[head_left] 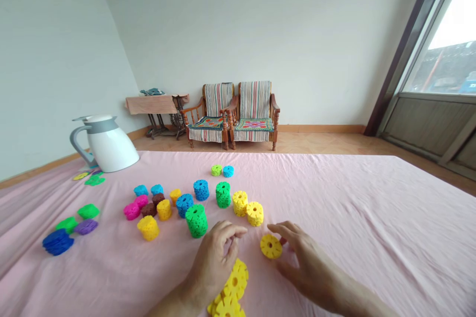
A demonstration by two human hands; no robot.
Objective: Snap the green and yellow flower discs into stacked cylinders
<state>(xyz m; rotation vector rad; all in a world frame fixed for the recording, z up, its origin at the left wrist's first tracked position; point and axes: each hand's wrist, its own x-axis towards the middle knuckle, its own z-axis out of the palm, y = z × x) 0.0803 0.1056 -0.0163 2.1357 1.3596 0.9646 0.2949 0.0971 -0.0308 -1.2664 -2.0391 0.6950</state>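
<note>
My left hand (215, 262) curls over a long stack of yellow notched discs (231, 291) lying on its side on the pink cloth (353, 218), fingers bent around its far end. My right hand (303, 257) rests just to the right, fingers loosely apart, its fingertips touching a single yellow disc (271, 246) standing on edge. Ahead stand short stacks of the same discs: a green stack (197, 220), two yellow stacks (255, 213) (240, 203), another green one (223, 194), and blue stacks (185, 204) (201, 189).
More stacks in yellow (148, 228), pink (132, 210), brown and cyan lie to the left, with blue (58, 241), purple and green piles further left. A white jug (106, 142) stands at the back left. Two wooden armchairs (232, 115) and a small table are beyond.
</note>
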